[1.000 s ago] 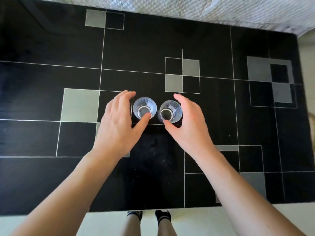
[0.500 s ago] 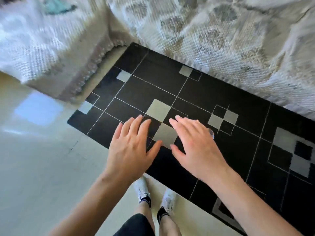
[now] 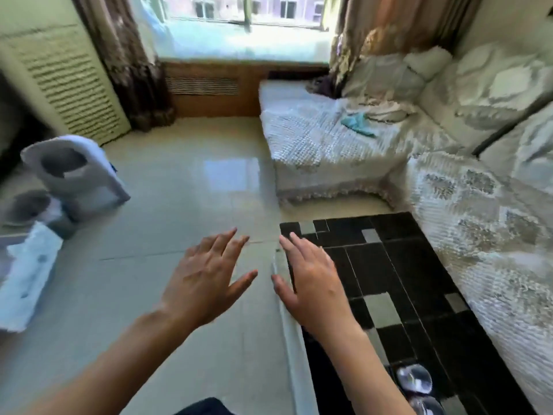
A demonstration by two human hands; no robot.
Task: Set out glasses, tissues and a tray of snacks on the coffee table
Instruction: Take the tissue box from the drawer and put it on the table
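Two clear glasses [image 3: 414, 382] stand side by side on the black coffee table [image 3: 398, 265] at the lower right; the nearer glass [image 3: 426, 406] is cut by the frame's bottom edge. My left hand [image 3: 206, 277] hovers over the pale floor with its fingers spread, holding nothing. My right hand [image 3: 311, 280] is spread above the table's left edge, also empty. A pack of tissues [image 3: 24, 280] in white and blue wrapping lies at the far left. No snack tray is in view.
A sofa [image 3: 463, 211] with white quilted covers runs along the table's far side and right. A white appliance [image 3: 74, 172] stands on the floor at the left, with a radiator cover [image 3: 62, 82] and curtains behind. The tiled floor [image 3: 185, 181] lies between.
My view has swung left, away from the table top toward the floor and window. Both hands have let go of the glasses and moved left with their fingers spread.
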